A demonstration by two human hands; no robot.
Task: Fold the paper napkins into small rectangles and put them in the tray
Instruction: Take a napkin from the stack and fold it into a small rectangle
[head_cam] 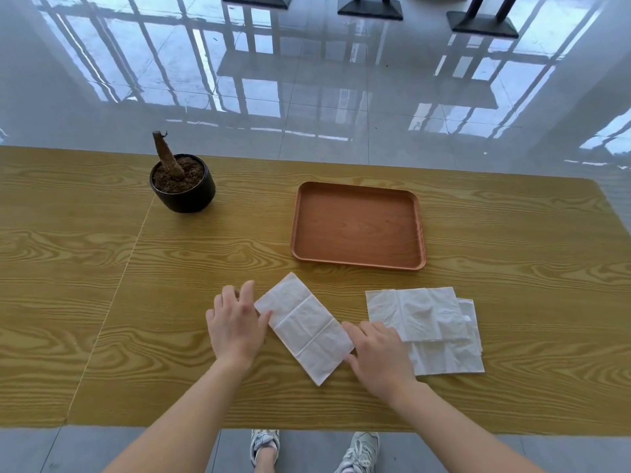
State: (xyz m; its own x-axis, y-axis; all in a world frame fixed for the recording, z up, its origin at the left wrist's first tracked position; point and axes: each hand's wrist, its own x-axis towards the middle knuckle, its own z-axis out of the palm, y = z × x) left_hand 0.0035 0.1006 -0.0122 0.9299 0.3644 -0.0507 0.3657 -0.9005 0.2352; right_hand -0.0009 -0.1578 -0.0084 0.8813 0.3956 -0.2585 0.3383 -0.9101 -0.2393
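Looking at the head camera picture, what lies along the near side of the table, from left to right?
left hand → single napkin → right hand → pile of napkins. The tray sits farther back, so it is left out.

White creased napkin (304,327) flat, diagonal; napkin stack (426,329) right; brown tray (358,264) behind.

Both forearms (191,404) are bare up to the left hand (235,327) and right hand (377,356). At six o'clock the person wears pale grey-and-white sneakers (263,438) with white laces.
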